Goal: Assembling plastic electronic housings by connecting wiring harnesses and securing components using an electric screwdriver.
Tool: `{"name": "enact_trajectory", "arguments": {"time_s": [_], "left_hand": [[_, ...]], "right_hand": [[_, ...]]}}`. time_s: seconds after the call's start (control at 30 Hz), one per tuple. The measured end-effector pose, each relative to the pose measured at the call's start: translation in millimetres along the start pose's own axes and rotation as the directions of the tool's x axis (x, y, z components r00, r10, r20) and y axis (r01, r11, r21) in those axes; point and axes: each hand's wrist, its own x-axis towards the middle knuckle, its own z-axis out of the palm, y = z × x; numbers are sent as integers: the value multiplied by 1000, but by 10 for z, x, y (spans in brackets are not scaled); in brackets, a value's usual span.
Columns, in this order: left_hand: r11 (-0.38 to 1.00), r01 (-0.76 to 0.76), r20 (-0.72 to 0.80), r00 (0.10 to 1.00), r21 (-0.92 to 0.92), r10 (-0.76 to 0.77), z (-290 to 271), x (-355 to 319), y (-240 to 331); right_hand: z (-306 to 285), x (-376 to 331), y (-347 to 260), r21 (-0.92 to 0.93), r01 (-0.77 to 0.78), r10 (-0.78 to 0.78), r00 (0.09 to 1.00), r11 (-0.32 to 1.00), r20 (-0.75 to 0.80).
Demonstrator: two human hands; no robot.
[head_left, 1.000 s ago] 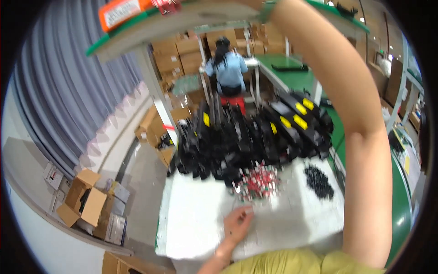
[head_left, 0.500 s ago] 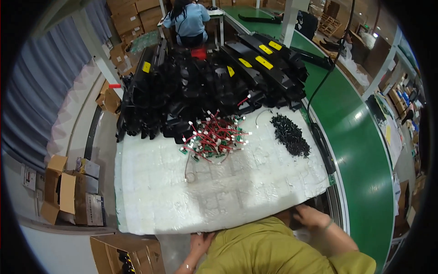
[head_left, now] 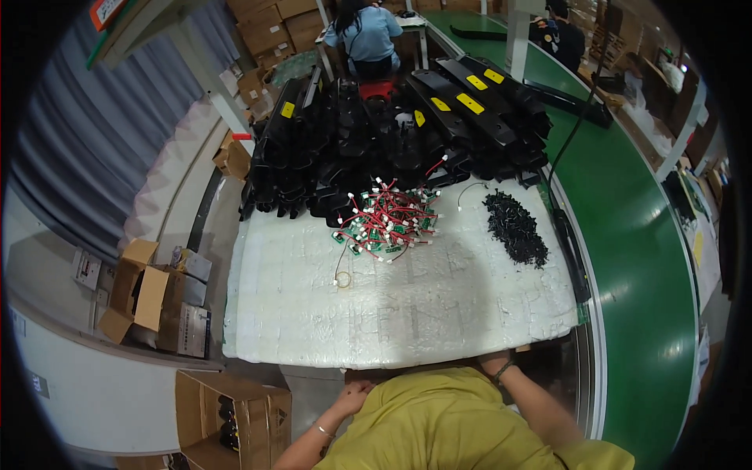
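Note:
My left hand [head_left: 356, 397] is low beside my olive-green shirt, just below the front edge of the white padded table top [head_left: 313, 317]. Its fingers look curled, and whatever they may hold is hidden. My right hand [head_left: 494, 364] reaches beneath the same edge on the right, with the fingers out of sight. On the padding lies a tangled heap of red-wired connectors with small green circuit boards [head_left: 389, 223]. To its right is a pile of small black screw-like pieces [head_left: 515, 229]. Neither hand touches these.
Long black plastic housings [head_left: 376, 141], some with yellow labels, are stacked across the far side. A green conveyor belt [head_left: 627, 258] runs along the right. Open cardboard boxes [head_left: 266, 419] stand at the left. A person in blue [head_left: 368, 39] sits beyond.
The view has shifted, so the table appears farther right and higher. My right hand has gone farther under the table edge, hiding its fingers. My left hand has come slightly away from the edge.

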Motion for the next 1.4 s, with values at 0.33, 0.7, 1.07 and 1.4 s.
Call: {"name": "enact_trajectory", "arguments": {"time_s": [0.33,0.7,1.07,1.4], "left_hand": [[822,-345,164,939,454,303,-161,-339,525],[705,-681,-210,673,196,709,-2729,-3,3189],[763,264,-732,573,590,368,-4312,1849,4074],[834,337,-805,561,436,194,-4278,2041,4127]], "right_hand": [[-333,45,-136,255,4,-64,972,967,228],[-76,-238,267,806,-390,41,908,446,417],[-639,-394,117,842,-397,382,761,-364,524],[-1240,-895,-40,897,-270,141,932,-349,335]]}}
